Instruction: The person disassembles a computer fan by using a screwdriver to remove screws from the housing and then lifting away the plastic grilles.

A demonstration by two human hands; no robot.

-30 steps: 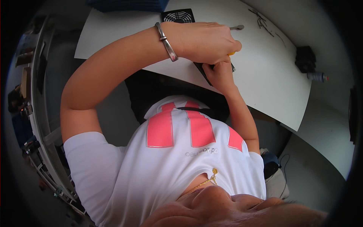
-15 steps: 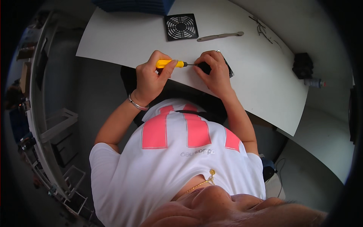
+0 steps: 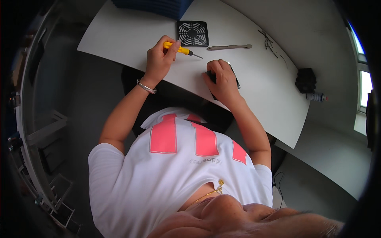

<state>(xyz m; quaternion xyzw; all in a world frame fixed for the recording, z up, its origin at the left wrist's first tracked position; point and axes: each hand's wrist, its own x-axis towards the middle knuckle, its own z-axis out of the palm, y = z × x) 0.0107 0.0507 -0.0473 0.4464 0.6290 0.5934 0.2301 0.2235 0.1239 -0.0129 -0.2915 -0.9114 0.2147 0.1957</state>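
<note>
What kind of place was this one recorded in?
Probably an electronics workbench or small repair station: a white table with a black fan grille, loose wires, and a yellow screwdriver in the left hand.

Black fan grille [image 3: 193, 33], grey tweezers [image 3: 229, 47] beside it — loose wires [image 3: 269, 41], white table [image 3: 119, 37]

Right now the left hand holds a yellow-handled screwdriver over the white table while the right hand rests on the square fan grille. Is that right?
Not quite. In the head view the right hand covers a dark object at the table edge; the square fan grille lies untouched farther back. The left hand does hold the yellow-handled screwdriver over the white table.
</note>
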